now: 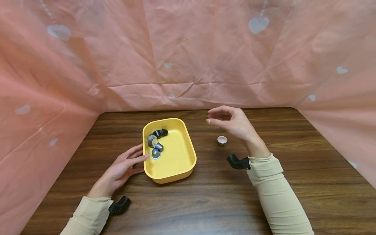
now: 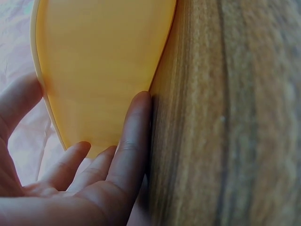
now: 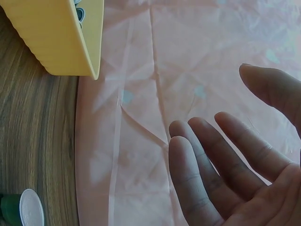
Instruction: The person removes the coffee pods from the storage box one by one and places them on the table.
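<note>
A yellow plastic bin stands left of the middle of the table. Several coffee capsules, black, grey and blue-grey, lie along its left side. My left hand holds the bin by its left wall, thumb at the rim and fingers against the outside. To the right of the bin, a single coffee capsule rests on the table with its pale lid up; the right wrist view shows its green body. Raised above and beyond it is my right hand, fingers loosely bent and nothing between them.
The dark wooden table reaches back to a pink curtain printed with white hearts, which also hangs at both sides. A black wrist mount sits on the left sleeve, another black mount on the right one.
</note>
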Available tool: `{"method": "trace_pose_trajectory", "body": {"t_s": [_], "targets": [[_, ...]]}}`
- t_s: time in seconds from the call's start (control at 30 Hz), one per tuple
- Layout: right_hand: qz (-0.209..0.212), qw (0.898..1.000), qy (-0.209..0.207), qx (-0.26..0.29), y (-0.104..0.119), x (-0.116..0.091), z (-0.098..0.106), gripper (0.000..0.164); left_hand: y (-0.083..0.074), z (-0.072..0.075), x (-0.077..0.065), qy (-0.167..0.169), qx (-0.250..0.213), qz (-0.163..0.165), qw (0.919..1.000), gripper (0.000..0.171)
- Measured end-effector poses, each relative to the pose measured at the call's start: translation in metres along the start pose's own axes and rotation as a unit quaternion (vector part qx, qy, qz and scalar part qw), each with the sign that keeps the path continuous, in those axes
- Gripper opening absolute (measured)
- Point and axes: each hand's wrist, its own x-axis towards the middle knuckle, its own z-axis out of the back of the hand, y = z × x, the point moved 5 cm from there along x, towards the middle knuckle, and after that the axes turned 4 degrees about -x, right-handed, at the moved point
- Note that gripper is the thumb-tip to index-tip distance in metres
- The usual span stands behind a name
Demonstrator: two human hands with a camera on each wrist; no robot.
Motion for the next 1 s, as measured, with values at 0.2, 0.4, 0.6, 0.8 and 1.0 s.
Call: {"method": "trace_pose_trajectory", "body": {"t_s": [0.2,0.4,0.6,0.8,1.0], "targets": [[0.0,1.0,0.004,-0.003,-0.001,0.001,-0.009,0.036,0.003,0.003,-0.005,-0.001,0.001,0.0,1.0,0.078],[-0.002,1.0,0.009,0.001,0.002,0.003,-0.015,0.036,0.006,0.001,-0.007,0.001,-0.002,0.0,1.0,0.078],[0.02,1.0,0.011,0.014,0.015,0.008,-0.024,0.036,0.004,0.0,-0.007,-0.005,0.003,0.0,1.0,0.078],[0.023,0.999,0.018,0.025,0.024,0.013,-0.037,0.037,0.005,0.001,-0.006,-0.009,0.006,0.002,0.9999,0.077],[0.029,0.998,0.025,0.056,0.031,0.02,-0.051,0.033,0.005,0.0,-0.006,-0.009,0.003,0.001,1.0,0.076]]}}
